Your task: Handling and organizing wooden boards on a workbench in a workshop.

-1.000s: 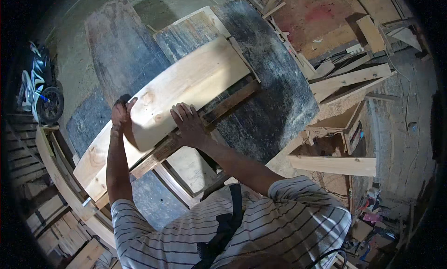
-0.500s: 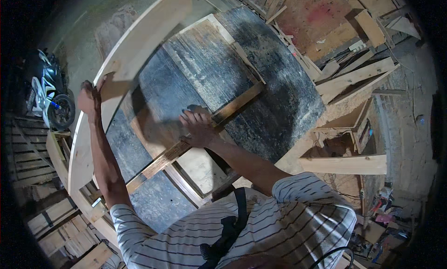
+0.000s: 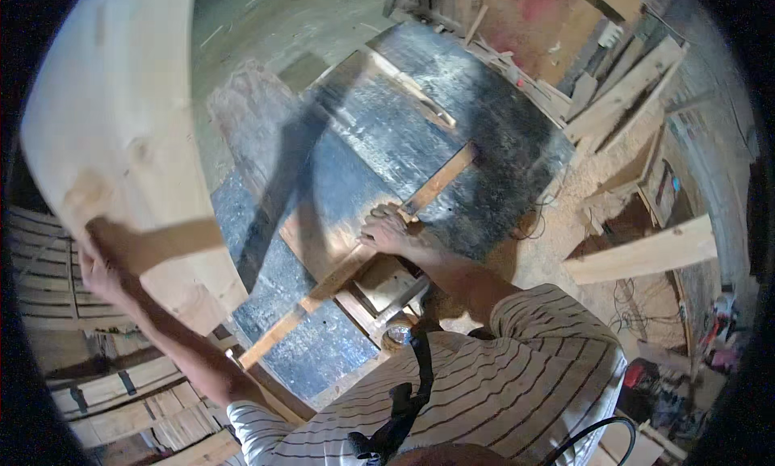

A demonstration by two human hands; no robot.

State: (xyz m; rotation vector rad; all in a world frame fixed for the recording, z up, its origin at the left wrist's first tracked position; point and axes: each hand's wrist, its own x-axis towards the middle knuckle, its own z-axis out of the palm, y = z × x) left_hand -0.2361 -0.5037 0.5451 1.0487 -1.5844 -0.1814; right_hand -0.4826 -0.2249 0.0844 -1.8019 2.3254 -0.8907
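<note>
A wide, pale wooden board (image 3: pixel 153 167) stands raised at the left, its face lit and its upper end cut off by the picture's rim. My left hand (image 3: pixel 105 272) grips its outer edge, fingers curled around it. A long, narrow wooden strip (image 3: pixel 343 276) lies slantwise across the dark, scuffed worktable (image 3: pixel 476 87). On that strip, close to its middle, my right hand (image 3: pixel 386 230) is closed with the fingers bent over the wood. Below the strip, next to my body, a pale wooden frame (image 3: pixel 363 313) shows in part.
A short batten (image 3: pixel 412 91) lies on the table's far side. Planks (image 3: pixel 630 95) lean beyond the right edge, above an open wooden box (image 3: pixel 638 183) and a loose board (image 3: pixel 646 252). Stacked lumber (image 3: pixel 121 393) fills the lower left. Cables (image 3: pixel 634 305) lie on the right.
The wide board has swung left and up nearer to me, with my left hand moving out along with it. My right hand stays on the strip, its fingers drawn closer together.
</note>
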